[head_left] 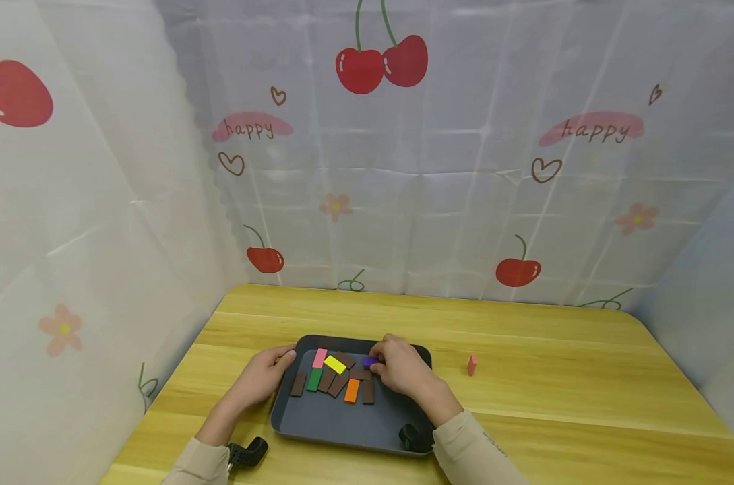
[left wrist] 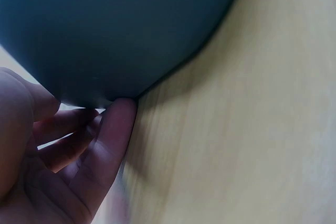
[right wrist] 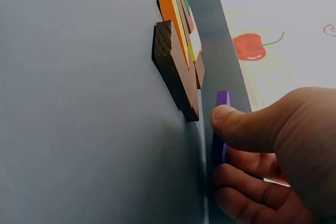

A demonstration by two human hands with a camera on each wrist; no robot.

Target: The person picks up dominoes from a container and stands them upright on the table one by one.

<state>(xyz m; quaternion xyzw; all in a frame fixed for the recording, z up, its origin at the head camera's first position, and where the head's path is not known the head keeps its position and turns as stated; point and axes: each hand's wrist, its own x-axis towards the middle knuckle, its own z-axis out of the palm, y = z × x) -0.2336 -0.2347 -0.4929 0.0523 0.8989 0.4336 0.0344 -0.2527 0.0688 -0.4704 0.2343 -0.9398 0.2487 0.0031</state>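
A dark grey tray (head_left: 336, 426) holds several flat brown blocks (head_left: 369, 392), along with pink (head_left: 320, 358), yellow (head_left: 334, 364), green (head_left: 315, 379) and orange (head_left: 352, 391) ones. My left hand (head_left: 259, 378) grips the tray's left rim; in the left wrist view the thumb (left wrist: 113, 145) meets its edge, and the other fingers are partly hidden. Inside the tray, toward the back right, my right hand (head_left: 400, 367) pinches a purple block (right wrist: 222, 98) between thumb and fingers. That block is beside the tray's back wall in the right wrist view, near the end of a brown block (right wrist: 173, 61).
A pink block (head_left: 472, 364) stands upright on the wooden table (head_left: 555, 377), right of the tray. Black wrist devices show at the left wrist (head_left: 248, 453) and, above the tray's front right corner, at the right wrist (head_left: 412, 438). A cherry-patterned sheet (head_left: 427, 215) hangs behind the table.
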